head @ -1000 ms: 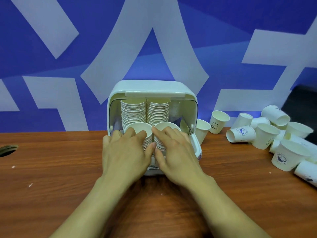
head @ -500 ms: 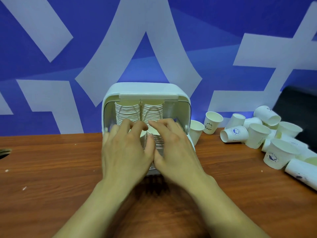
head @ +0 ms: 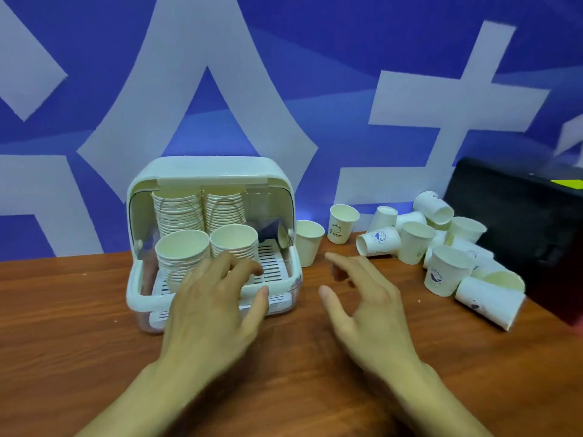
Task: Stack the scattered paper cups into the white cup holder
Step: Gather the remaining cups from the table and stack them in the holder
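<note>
Left hand (head: 214, 305), right hand (head: 367, 305) now off four cup stacks (head: 183, 250) inside white holder (head: 208, 168); grips wide.

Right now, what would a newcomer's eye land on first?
The white cup holder stands at centre, front open, four stacks of cups inside. To its right, a heap of loose paper cups, some upright, some tipped, lies on the table. Left grip and right grip hover open in the foreground.

both hands (head: 217, 307) (head: 366, 298) hover empty before the white cup holder (head: 208, 171), loose cups (head: 441, 244) right
</note>
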Motion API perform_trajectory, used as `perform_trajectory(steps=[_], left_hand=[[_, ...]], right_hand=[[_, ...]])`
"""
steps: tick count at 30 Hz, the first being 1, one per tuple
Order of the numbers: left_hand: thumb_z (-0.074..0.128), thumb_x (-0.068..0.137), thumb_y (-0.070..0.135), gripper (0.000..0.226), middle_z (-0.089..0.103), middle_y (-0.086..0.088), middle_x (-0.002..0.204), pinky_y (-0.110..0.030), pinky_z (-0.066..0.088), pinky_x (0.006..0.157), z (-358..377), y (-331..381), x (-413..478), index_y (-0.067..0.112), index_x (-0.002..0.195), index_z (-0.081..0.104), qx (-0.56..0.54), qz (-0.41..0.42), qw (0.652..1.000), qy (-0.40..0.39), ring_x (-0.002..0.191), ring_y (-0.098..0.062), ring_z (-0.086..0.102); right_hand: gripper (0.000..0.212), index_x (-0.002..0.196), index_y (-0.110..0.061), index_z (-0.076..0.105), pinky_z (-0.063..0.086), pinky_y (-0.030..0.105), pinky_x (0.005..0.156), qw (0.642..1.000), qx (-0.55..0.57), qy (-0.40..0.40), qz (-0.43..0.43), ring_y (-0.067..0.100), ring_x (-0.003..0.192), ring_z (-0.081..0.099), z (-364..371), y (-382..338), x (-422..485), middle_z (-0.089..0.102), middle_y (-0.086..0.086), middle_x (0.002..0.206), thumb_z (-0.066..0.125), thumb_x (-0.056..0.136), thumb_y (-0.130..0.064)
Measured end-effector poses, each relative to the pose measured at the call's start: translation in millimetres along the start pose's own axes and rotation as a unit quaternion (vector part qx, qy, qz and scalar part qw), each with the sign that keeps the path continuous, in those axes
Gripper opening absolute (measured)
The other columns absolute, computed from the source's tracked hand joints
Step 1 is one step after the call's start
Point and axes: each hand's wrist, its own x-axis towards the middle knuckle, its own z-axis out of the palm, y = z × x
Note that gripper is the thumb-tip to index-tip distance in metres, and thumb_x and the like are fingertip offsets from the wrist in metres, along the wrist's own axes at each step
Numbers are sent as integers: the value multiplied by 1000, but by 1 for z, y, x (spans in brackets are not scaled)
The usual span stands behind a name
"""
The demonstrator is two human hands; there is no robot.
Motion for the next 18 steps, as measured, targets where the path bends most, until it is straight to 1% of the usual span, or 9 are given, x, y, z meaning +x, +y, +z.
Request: perform_trajectory(steps=[4,7,9,11,14,16,18], left_hand=[[50,85,44,26,56,10,89,-39,48,69,11,12,-13,27,98,64,3,16,999,-35,84,-23,57],[47,86,48,28,54,14,91,-34,46,70,22,27,-20,30,99,64,-10,8,997,-72,88,-18,58],[46,85,50,28,53,18,93,-29,43,69,32,43,-19,33,100,63,-20,9,995,-100,89,-13,58],[45,84,52,30,52,20,96,-28,44,68,45,61,-11,35,101,62,-43,1,991,-126,88,-9,58],[47,84,53,32,50,17,106,-32,48,75,73,86,14,36,107,60,-60,-9,986,-153,89,-13,58],[54,87,45,30,47,10,118,-33,47,82,95,96,36,34,115,57,-51,-34,983,-174,99,-17,58],[56,89,36,37,40,3,131,-36,46,88,117,100,60,29,125,52,-35,-68,977,-197,108,-22,56]], right_hand=[[43,128,-15,60,47,28,87,1000,-10,-12,20,14,95,58,-3,31,-18,59,-6,104,64,86,-21],[42,127,-14,60,48,28,83,998,7,28,56,13,90,57,-2,48,-18,58,-6,98,64,86,-20],[42,127,-14,60,50,31,83,996,15,46,74,14,89,58,2,58,-17,59,-5,98,63,85,-20],[42,126,-14,60,50,34,83,994,23,53,90,14,89,57,7,68,-18,59,-5,98,62,84,-19],[42,126,-15,60,51,35,81,990,40,67,117,10,86,57,15,80,-17,59,-5,97,61,84,-18],[43,126,-16,60,51,33,78,987,47,78,134,3,81,53,18,85,-17,59,-6,97,61,83,-17],[43,125,-16,60,52,33,75,985,49,89,141,1,78,51,20,89,-17,59,-6,96,62,82,-14]])
